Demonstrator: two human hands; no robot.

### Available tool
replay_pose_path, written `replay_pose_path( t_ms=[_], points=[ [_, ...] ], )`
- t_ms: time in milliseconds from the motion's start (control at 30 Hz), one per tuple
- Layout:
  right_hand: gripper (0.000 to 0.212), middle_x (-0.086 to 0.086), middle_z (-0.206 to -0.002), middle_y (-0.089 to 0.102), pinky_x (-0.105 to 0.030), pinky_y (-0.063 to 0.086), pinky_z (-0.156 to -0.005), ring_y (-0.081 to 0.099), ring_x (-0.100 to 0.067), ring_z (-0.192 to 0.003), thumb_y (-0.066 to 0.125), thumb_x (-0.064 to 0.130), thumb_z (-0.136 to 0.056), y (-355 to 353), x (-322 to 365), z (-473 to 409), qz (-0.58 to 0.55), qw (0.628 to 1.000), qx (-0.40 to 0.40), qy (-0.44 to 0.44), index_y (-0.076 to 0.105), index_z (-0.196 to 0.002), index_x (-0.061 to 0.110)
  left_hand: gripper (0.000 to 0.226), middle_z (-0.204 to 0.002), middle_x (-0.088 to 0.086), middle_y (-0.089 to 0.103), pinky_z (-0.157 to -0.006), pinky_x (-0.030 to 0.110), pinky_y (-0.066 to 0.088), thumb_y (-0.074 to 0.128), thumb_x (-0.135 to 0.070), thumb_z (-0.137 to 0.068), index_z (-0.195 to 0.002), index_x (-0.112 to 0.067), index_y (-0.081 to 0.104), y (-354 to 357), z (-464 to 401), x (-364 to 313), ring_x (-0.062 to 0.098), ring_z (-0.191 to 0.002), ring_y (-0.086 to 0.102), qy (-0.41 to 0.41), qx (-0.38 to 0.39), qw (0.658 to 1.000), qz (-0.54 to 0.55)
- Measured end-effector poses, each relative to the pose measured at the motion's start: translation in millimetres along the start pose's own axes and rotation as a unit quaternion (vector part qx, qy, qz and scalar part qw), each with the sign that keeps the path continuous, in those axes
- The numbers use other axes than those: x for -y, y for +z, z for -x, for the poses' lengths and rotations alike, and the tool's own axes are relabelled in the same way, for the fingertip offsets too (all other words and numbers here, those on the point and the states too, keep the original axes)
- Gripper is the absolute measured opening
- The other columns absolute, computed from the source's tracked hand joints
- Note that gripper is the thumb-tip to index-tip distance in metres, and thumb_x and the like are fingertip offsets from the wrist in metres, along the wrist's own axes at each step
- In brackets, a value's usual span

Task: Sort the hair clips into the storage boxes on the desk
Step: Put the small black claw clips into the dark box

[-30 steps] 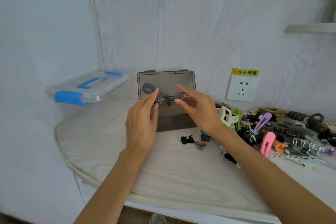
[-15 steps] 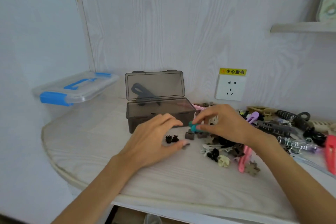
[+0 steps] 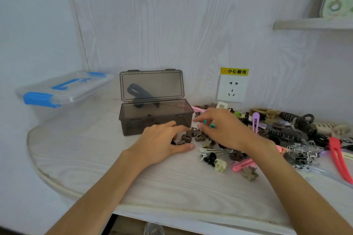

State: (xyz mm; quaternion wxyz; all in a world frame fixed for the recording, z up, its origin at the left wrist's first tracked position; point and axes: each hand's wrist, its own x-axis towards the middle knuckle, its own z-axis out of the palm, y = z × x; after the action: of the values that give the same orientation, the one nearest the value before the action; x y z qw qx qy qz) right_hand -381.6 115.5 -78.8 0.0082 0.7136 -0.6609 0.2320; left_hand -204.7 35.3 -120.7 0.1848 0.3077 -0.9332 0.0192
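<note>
Since a second ago, your hands have come down from the smoky grey box (image 3: 155,118) to the bench (image 3: 80,160), among the small clips in front of it. Your left hand (image 3: 162,146) lies palm down, fingers curled over a few small brown claw clips (image 3: 186,138); whether it actually grips one you cannot tell from here. Your right hand (image 3: 223,129) pinches a small teal clip (image 3: 208,123) between thumb and fingers, just right of the box's front corner. That box stands with its lid raised and a dark clip (image 3: 140,94) showing through it. A clear box with blue latches (image 3: 63,89) sits closed, well to the left. To the right sprawls the unsorted pile of hair clips (image 3: 286,135), with a red clip (image 3: 339,156) at its edge. On the wall behind is a socket (image 3: 232,88).
</note>
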Motion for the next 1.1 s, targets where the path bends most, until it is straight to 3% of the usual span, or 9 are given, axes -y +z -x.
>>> replay_pose_path(
  t_ms=[100, 167, 367, 500, 633, 733, 900, 1000, 1100],
  points=[
    [0.043, -0.004, -0.128, 0.055, -0.035, 0.042, -0.097, 0.051, -0.022, -0.119, 0.047, 0.038, -0.094, 9, 0, 2, 0.055, 0.986, 0.155, 0.011, 0.047, -0.134, 0.02, 0.036, -0.089, -0.015, 0.055, -0.065, 0.029, 0.042, 0.047, -0.064, -0.083, -0.108, -0.039, 0.057, 1, 5, 2, 0.008, -0.081, 0.055, 0.0, -0.028, 0.996, 0.086],
    [0.053, -0.003, -0.133, 0.046, -0.038, 0.039, -0.101, 0.043, -0.022, -0.124, 0.046, 0.042, -0.094, 10, -4, 1, 0.087, 0.978, 0.189, 0.022, 0.033, -0.142, 0.026, 0.03, -0.088, -0.015, 0.055, -0.068, 0.03, 0.046, 0.055, -0.057, -0.082, -0.105, -0.038, 0.059, -3, 8, 4, 0.005, -0.078, 0.052, 0.019, -0.053, 0.993, 0.107],
    [0.044, 0.007, -0.108, 0.052, -0.026, 0.041, -0.077, 0.055, -0.016, -0.097, 0.063, 0.031, -0.085, 12, -9, -1, 0.071, 0.995, 0.061, -0.023, 0.051, -0.127, 0.037, 0.029, -0.08, -0.012, 0.047, -0.063, 0.015, 0.04, 0.07, -0.036, -0.08, -0.106, -0.023, 0.067, -19, 10, 14, 0.0, -0.071, 0.045, -0.018, -0.347, 0.931, 0.113],
    [0.038, 0.012, -0.104, 0.056, -0.02, 0.046, -0.071, 0.058, -0.007, -0.083, 0.068, 0.03, -0.083, 11, -11, -1, -0.047, 0.997, 0.053, -0.018, 0.052, -0.116, 0.037, 0.028, -0.081, -0.009, 0.044, -0.063, 0.01, 0.036, 0.066, -0.034, -0.084, -0.11, -0.022, 0.066, -26, 9, 31, 0.003, -0.07, 0.044, -0.124, -0.437, 0.877, 0.155],
    [0.035, -0.003, -0.1, 0.058, -0.019, 0.054, -0.06, 0.064, -0.011, -0.069, 0.069, 0.015, -0.082, 7, 10, -15, -0.376, 0.921, -0.105, 0.007, 0.057, -0.112, 0.028, 0.029, -0.078, -0.008, 0.045, -0.064, 0.012, 0.037, 0.064, -0.036, -0.084, -0.109, -0.022, 0.066, -25, 7, 40, 0.005, -0.068, 0.046, -0.174, -0.441, 0.861, 0.183],
    [0.038, 0.001, -0.101, 0.058, -0.023, 0.058, -0.066, 0.064, -0.014, -0.078, 0.071, 0.018, -0.081, 11, 29, -39, -0.347, 0.915, -0.206, -0.008, 0.057, -0.114, 0.03, 0.029, -0.079, -0.008, 0.046, -0.062, 0.023, 0.043, 0.067, -0.035, -0.083, -0.109, -0.022, 0.067, -25, 6, 39, 0.007, -0.069, 0.049, -0.174, -0.442, 0.865, 0.164],
    [0.041, 0.0, -0.118, 0.057, -0.03, 0.048, -0.093, 0.055, -0.013, -0.104, 0.066, 0.017, -0.084, 33, 47, -71, -0.173, 0.978, -0.103, -0.047, 0.057, -0.123, 0.025, 0.032, -0.083, -0.01, 0.047, -0.066, 0.02, 0.039, 0.064, -0.035, -0.085, -0.115, -0.024, 0.063, -24, 6, 41, 0.008, -0.075, 0.05, -0.192, -0.413, 0.877, 0.154],
    [0.041, 0.003, -0.127, 0.056, -0.03, 0.047, -0.097, 0.056, -0.012, -0.108, 0.06, 0.025, -0.089, 32, 45, -69, -0.178, 0.983, -0.026, -0.038, 0.054, -0.129, 0.03, 0.037, -0.091, -0.009, 0.055, -0.073, 0.02, 0.041, 0.061, -0.031, -0.088, -0.124, -0.023, 0.057, -20, 5, 41, 0.009, -0.085, 0.053, -0.185, -0.379, 0.889, 0.179],
    [0.031, 0.009, -0.12, 0.061, -0.031, 0.046, -0.097, 0.057, -0.008, -0.106, 0.058, 0.023, -0.09, 17, 34, -53, -0.163, 0.986, -0.037, -0.028, 0.06, -0.121, 0.03, 0.041, -0.11, -0.008, 0.061, -0.083, 0.018, 0.037, 0.054, -0.029, -0.093, -0.133, -0.025, 0.049, -16, 4, 43, 0.009, -0.103, 0.053, -0.198, -0.343, 0.9, 0.183]
  ],
)
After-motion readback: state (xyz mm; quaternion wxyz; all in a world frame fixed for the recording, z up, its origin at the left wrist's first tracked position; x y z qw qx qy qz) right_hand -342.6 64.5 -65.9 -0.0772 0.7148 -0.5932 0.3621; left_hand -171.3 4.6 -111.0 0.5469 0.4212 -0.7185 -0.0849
